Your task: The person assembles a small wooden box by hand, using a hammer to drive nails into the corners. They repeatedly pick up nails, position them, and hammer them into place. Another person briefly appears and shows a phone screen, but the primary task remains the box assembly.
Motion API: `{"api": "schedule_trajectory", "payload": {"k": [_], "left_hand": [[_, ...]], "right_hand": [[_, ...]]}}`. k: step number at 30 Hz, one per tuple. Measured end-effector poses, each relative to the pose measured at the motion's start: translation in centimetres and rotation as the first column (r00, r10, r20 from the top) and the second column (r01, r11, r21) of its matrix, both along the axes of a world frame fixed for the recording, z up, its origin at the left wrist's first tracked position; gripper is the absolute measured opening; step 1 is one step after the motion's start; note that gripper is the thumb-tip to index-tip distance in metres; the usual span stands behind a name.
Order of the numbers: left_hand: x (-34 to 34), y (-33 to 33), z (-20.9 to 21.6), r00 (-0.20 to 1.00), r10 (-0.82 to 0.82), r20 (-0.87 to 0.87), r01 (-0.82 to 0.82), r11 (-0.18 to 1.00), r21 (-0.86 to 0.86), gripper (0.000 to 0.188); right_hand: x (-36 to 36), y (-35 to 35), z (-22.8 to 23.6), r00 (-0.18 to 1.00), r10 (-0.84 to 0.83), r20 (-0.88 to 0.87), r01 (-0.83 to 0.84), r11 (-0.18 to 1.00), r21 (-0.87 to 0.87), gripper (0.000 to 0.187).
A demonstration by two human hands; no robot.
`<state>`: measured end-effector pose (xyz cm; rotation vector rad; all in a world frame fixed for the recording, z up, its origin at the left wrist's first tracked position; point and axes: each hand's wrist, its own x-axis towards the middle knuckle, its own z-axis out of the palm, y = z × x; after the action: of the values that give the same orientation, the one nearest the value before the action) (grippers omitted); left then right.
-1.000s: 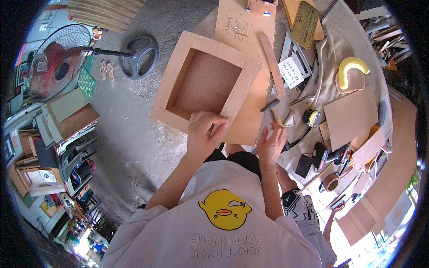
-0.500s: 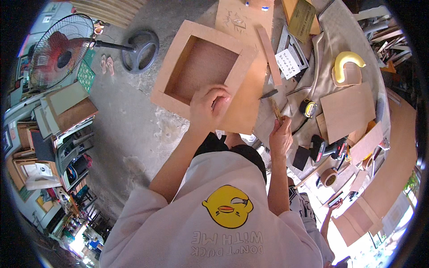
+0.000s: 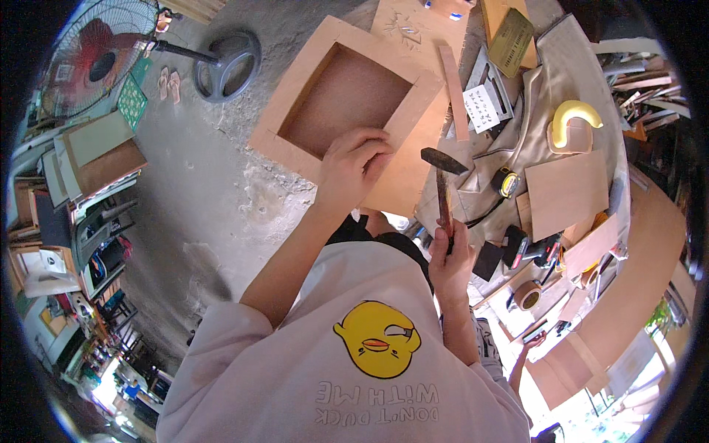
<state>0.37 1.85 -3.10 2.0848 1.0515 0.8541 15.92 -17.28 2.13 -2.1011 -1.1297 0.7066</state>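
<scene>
Shallow, roughly square box of light-brown wood with a wide flat rim and a darker recessed panel (image 3: pixel 347 96), seen in the head view, lies ahead of the person and a little to the left, turned cornerwise like a diamond. Being nearly square, it has no clear long axis. It overlaps a long, light-brown plywood board (image 3: pixel 402 186), and its left part juts out past that board, above grey floor.

The left hand (image 3: pixel 353 168) is nearer the box and rests on its near rim, fingers bent and drawn together toward the thumb. Whether something small is pinched there cannot be told.

The right hand (image 3: pixel 452 262) is closed around the lower end of a hammer with a brown wooden handle and dark metal head (image 3: pixel 444 203). The handle points away from the person, leaning slightly left; the head lies crosswise, to the right of the left hand and just beside the box's near right side, apart from it in the picture. Its height cannot be judged.

Right of the board's far part are a thin reddish-brown wooden strip (image 3: pixel 453 88) and a white handwritten paper (image 3: pixel 481 108). A black-and-yellow tape measure (image 3: pixel 505 182) sits right of the hammer.
</scene>
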Motion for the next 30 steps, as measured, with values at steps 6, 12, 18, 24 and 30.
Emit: {"api": "schedule_trajectory", "payload": {"k": [6,12,18,24,30], "left_hand": [[-0.1,-0.1,0.2,0.999,0.011,0.048,-0.009,1.000,-0.025,0.010],[0.0,-0.2,-0.5,0.995,0.029,0.098,-0.024,0.998,-0.054,0.008],[-0.1,-0.1,-0.2,0.996,0.028,0.080,-0.025,0.999,-0.045,0.009],[0.0,-0.1,0.0,0.998,0.024,0.065,-0.021,0.998,-0.056,0.009],[-0.7,-0.2,1.2,0.999,0.022,-0.023,-0.023,0.999,-0.050,0.018]], "right_hand": [[-0.5,1.2,0.5,0.989,0.141,0.051,-0.132,0.981,-0.145,0.021],[-1.2,1.3,1.6,0.994,0.103,0.048,-0.103,0.995,-0.002,0.021],[-1.0,1.4,1.2,0.988,0.128,0.090,-0.117,0.986,-0.120,0.023],[-1.0,1.1,0.0,0.976,0.185,0.112,-0.161,0.967,-0.199,0.022],[-1.1,2.4,2.7,0.982,0.125,0.145,-0.133,0.990,0.049,0.022]]}}
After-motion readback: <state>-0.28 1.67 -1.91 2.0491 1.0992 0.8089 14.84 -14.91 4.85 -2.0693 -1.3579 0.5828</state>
